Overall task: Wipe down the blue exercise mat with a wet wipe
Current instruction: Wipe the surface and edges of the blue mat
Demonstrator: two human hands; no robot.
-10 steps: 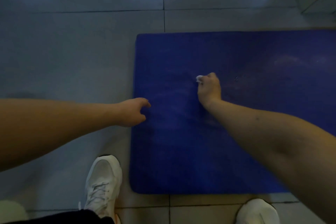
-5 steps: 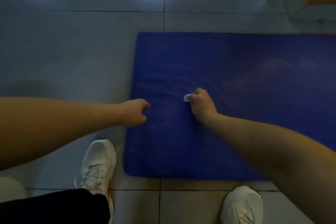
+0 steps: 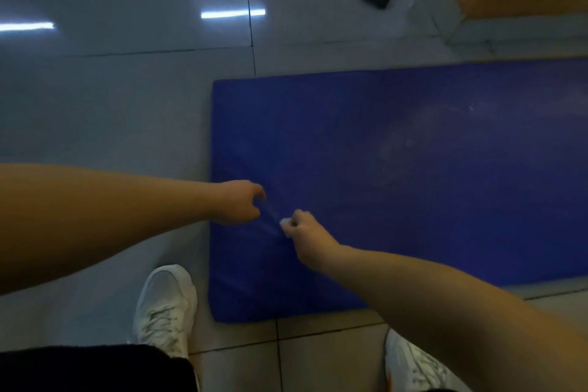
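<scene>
Blue exercise mat (image 3: 397,200) lies flat on the floor (image 3: 127,121), just past white shoes (image 3: 165,302). Right hand (image 3: 302,231) grips a bunched wet wipe (image 3: 284,222) on its near-left part; left hand (image 3: 240,202), loosely curled and empty, rests at the edge. Wiping is under way; next, probably reach the far pale smears (image 3: 413,140).

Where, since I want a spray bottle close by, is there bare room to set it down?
Bare floor tiles lie left of the blue mat, beyond the left hand; the mat's right stretch is bare too. Crowded: its near-left part, where the right hand grips the wet wipe, and beside the white shoe.
</scene>
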